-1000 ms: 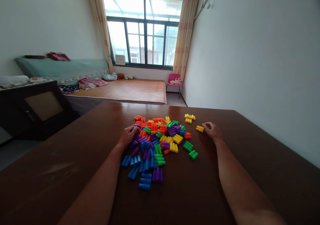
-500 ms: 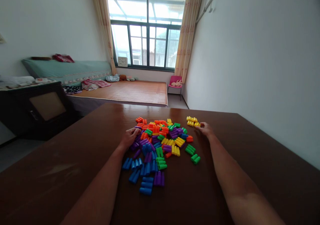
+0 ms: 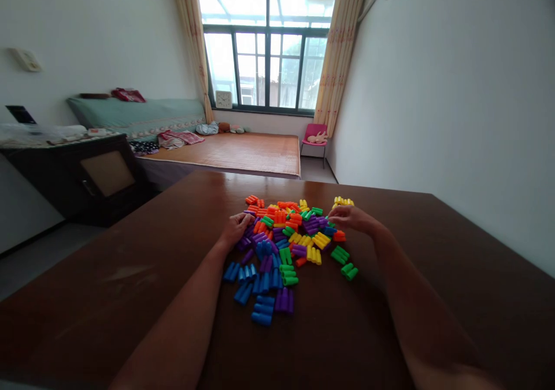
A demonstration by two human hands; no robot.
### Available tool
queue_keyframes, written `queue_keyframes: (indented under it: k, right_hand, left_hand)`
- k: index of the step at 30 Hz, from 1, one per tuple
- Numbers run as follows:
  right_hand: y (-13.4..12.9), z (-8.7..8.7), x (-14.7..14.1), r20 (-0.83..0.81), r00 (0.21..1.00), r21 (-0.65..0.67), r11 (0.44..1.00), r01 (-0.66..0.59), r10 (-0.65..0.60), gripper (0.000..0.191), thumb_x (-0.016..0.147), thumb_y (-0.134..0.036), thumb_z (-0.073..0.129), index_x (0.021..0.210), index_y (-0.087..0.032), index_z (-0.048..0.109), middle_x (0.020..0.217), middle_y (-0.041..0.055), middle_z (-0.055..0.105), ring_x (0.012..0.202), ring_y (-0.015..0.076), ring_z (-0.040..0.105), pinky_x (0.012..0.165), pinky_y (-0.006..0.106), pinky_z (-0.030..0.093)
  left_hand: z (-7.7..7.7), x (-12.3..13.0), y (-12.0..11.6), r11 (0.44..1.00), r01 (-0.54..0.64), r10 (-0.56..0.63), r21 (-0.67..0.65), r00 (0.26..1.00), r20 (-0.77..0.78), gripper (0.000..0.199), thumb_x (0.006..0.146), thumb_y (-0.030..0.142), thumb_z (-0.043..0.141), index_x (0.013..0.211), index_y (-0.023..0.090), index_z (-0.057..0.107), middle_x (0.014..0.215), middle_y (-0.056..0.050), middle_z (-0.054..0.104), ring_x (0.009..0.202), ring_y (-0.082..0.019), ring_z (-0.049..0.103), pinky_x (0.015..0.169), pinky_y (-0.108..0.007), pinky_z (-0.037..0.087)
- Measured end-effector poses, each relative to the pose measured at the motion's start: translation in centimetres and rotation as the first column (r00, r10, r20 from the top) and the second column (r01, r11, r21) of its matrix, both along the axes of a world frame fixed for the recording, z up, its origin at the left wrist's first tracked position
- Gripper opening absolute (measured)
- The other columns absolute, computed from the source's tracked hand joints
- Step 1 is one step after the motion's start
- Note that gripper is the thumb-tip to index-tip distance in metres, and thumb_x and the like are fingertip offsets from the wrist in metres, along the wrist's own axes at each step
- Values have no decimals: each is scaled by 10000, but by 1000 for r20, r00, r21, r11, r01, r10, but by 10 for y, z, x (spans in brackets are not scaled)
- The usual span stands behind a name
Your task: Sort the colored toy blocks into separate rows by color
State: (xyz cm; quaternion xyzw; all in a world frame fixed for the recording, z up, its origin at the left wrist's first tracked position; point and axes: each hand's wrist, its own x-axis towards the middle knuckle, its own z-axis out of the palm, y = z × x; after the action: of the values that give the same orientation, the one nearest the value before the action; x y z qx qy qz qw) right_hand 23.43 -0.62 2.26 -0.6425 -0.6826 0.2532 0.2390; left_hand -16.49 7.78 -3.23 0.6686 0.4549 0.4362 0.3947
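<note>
A heap of plastic toy blocks shaped like joined tubes lies on the brown table, in orange, purple, yellow, green and blue. At the heap's left edge, my left hand is closed, its curled fingers at a purple block. My right hand reaches over the right edge, thumb and fingers apart, beside purple blocks and a few green ones. Behind it sits a group of yellow blocks, partly hidden by the hand. Blue blocks lie at the near end.
Two green blocks lie a little apart on the right. Past the table is a bed with a woven mat. A dark cabinet stands at left, and a pink chair by the window.
My right hand has moved left, from the yellow blocks to the heap's right edge. My left hand stays at the purple blocks. The whole view has shifted slightly.
</note>
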Motion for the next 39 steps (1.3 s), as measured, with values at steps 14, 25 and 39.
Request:
queue_keyframes:
  k: [14,25,39]
  right_hand:
    - [-8,22,-57,151,960,-51,972,-231,236,365,603,-419,779,835,-180,631,757,1,630,674,139,549,558,231,393]
    - [-30,-20,51,-180,766,226,732,642,-617,325,921,-357,539,1198,-188,561,1221,88,567,1012,189,588,861,409,517]
    - [5,-66,85,105,759,421,720,551,-643,294,817,-341,549,1019,-164,669,1044,114,670,862,206,619,865,349,457]
  left_hand:
    - [-3,-3,5,1000,9,-9,14,1000,-19,474,760,571,558,826,132,722,806,-69,724,774,-209,649,682,-271,484]
    - [-3,-4,5,1000,-5,5,2,1000,-20,488,752,585,569,860,137,731,856,-79,735,824,-227,662,717,-288,497]
    - [2,-2,2,999,8,-7,-50,1000,15,504,719,607,592,843,138,726,859,-81,731,804,-218,659,716,-288,500]
